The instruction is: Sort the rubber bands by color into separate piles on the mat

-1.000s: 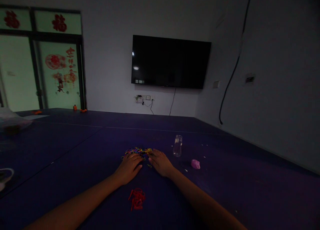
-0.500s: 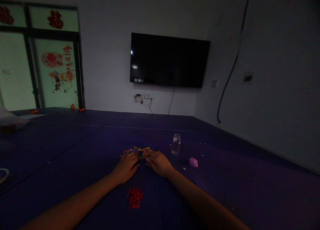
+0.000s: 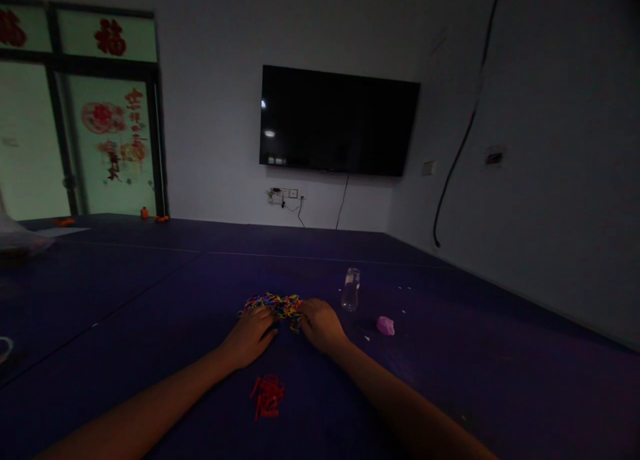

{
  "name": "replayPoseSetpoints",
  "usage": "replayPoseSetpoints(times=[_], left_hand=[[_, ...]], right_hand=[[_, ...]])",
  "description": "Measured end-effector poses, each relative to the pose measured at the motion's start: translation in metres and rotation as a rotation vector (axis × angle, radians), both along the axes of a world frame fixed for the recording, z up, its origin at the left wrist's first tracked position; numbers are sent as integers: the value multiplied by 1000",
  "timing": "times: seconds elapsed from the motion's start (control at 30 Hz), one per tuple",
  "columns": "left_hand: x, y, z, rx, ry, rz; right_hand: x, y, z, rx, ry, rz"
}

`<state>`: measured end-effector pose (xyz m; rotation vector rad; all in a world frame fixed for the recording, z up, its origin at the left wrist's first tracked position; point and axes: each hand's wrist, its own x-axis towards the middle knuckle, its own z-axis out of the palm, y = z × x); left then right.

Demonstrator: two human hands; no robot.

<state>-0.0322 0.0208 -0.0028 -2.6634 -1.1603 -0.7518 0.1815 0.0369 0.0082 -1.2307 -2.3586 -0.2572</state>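
A loose pile of multicoloured rubber bands (image 3: pixel 281 305), mostly yellow, blue and pink, lies on the dark purple surface in front of me. My left hand (image 3: pixel 251 332) rests flat on the pile's near left side, thumb apart from the other fingers. At the right edge is my right hand (image 3: pixel 323 323), its fingers bent and touching the bands, with nothing visible held in them. Closer to me, between my forearms, sits a small separate heap of red rubber bands (image 3: pixel 268 396). Just right of my right hand stands a clear bottle (image 3: pixel 351 291), and a pink lid-like piece (image 3: pixel 385 325) lies nearby.
Small white scraps (image 3: pixel 367 338) are scattered around the bottle. A translucent plastic bag (image 3: pixel 23 237) and a white sheet (image 3: pixel 63 232) lie far left. Small orange objects (image 3: pixel 161 218) sit by the glass door. A television (image 3: pixel 340 120) hangs on the far wall.
My right hand has shifted slightly right, uncovering more bands at the pile's near right side. My left hand stays on the pile, almost unmoved. The red heap looks the same.
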Motion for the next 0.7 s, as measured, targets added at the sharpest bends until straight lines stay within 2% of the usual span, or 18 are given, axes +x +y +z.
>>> replayPoseSetpoints(times=[0.3,0.7], left_hand=[[1,-3,2,-16,3,142],[-2,-1,0,-15,-15,131]], right_hand=[[-1,-3,1,-129,-76,130],[-2,-1,1,-128,-102,167]])
